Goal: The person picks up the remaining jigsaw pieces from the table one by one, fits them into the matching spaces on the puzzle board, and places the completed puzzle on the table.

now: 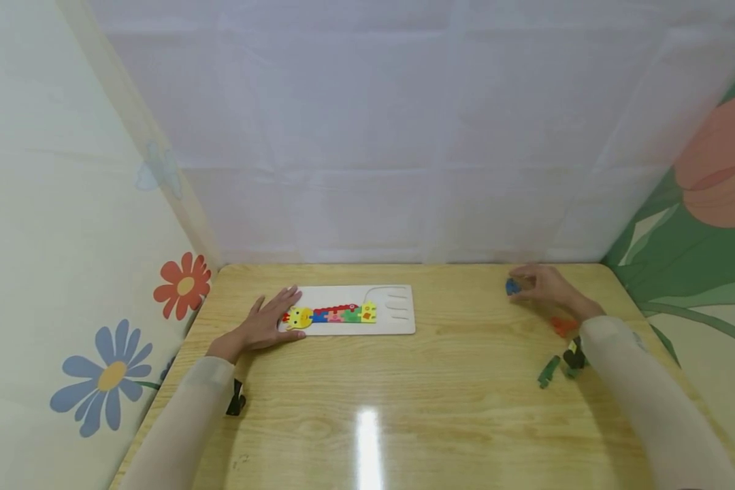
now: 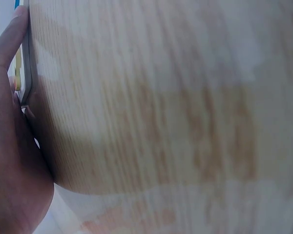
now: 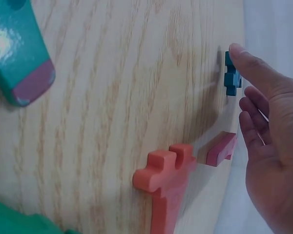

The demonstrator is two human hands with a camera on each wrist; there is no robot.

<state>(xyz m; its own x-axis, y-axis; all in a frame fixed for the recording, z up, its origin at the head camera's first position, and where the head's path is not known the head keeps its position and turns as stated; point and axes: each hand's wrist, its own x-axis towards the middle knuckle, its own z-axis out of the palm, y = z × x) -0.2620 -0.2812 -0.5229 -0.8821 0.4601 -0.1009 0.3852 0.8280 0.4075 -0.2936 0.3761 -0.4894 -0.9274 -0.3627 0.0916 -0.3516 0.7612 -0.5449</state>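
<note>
A white puzzle board lies on the table with a giraffe's yellow head and several coloured pieces set in a row. Grooves show at its right end. My left hand rests on the board's left end, fingers spread over the far side and thumb along the near edge. Off to the right, my right hand pinches a small blue puzzle piece between thumb and fingers. The right wrist view shows this blue piece held on edge, fingertips partly hidden behind it.
Beneath the right forearm lie an orange-red piece and a green piece. A pink piece sits by the right hand's fingers. A white sheet hangs behind the wooden table, with flower-printed cloth at both sides.
</note>
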